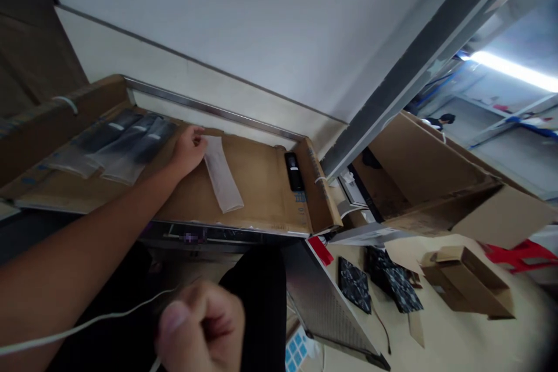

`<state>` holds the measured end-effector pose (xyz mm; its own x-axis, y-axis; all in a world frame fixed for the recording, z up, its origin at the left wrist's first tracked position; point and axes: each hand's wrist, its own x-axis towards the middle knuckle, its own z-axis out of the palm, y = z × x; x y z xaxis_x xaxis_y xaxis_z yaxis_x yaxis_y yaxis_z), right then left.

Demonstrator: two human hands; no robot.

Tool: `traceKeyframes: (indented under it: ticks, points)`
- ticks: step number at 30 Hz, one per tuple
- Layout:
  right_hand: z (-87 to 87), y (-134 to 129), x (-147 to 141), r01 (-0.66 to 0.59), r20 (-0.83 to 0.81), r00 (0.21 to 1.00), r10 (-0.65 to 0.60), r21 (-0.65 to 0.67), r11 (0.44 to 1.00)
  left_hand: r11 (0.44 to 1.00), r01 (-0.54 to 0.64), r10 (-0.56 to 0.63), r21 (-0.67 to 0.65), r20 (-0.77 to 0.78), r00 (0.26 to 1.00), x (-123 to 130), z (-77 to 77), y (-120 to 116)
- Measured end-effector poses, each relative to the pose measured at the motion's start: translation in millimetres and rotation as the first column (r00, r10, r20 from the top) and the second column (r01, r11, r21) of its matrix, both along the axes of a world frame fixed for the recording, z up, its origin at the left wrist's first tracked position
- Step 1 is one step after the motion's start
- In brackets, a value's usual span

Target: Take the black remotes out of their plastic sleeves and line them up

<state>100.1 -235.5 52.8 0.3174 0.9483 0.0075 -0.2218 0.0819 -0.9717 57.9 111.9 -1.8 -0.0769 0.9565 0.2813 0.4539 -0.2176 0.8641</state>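
My left hand (190, 151) reaches across a cardboard-lined tray (261, 168), its fingers closed on the upper end of a flat, translucent plastic sleeve (222, 177). The sleeve lies slanted on the cardboard. Left of that hand, several similar bags (131, 142) with dark objects inside lie side by side. A black oblong device (293, 171) with a small white label rests near the tray's right wall. Low in the view, above my lap, my right hand (203, 325) is curled closed and slightly blurred; what its fingers hold, if anything, is hidden.
A white cable (96, 318) runs from the left edge toward my right hand. On the right stand a large open carton (418, 168) and a smaller carton (468, 282) on the floor, near dark patterned packets (354, 283). A metal post (418, 70) rises beside the tray. A person (442, 120) is far back.
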Motion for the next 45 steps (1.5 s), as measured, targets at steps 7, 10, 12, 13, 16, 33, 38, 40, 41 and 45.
traceKeyframes:
  ticks: [7,10,12,13,16,33,38,40,41,45]
  points:
    - [-12.3,100,105,0.246,0.536,0.788,-0.302,0.176,0.953,0.996,0.092,-0.093,0.010,0.059,0.994,-2,-0.3,-3]
    - [-36.1,142,124,0.200,0.690,0.677,-0.256,0.162,0.966,0.995,0.097,-0.097,0.009,0.053,0.994,-3,-0.1,-2]
    - [-47.7,159,126,0.182,0.778,0.595,-0.204,0.117,0.976,0.996,0.090,-0.090,0.008,0.006,0.996,-4,-1.9,0]
    - [-51.2,165,126,0.173,0.809,0.562,-0.175,0.092,0.981,0.996,0.085,-0.085,0.002,-0.024,0.996,-4,-3.1,1]
    - [-53.9,176,124,0.159,0.851,0.514,-0.106,0.027,0.987,0.998,0.061,-0.061,-0.002,-0.103,0.993,-5,-5.6,5]
    - [-50.3,172,127,0.059,0.770,0.634,-0.067,0.039,0.998,0.946,0.315,-0.268,-0.075,-0.727,0.632,14,-0.4,-14]
    - [-52.1,173,126,0.063,0.807,0.587,-0.064,0.034,0.997,0.956,0.262,-0.263,-0.129,-0.767,0.585,16,1.8,-11]
    - [-52.8,173,127,0.063,0.812,0.579,-0.067,0.037,0.997,0.955,0.265,-0.270,-0.136,-0.769,0.579,16,2.6,-12]
    - [-53.1,173,127,0.064,0.813,0.579,-0.067,0.037,0.997,0.954,0.267,-0.274,-0.139,-0.769,0.578,16,2.6,-12]
    - [-52.2,174,126,0.076,0.823,0.564,-0.068,0.030,0.997,0.951,0.272,-0.282,-0.146,-0.769,0.574,15,0.8,-13]
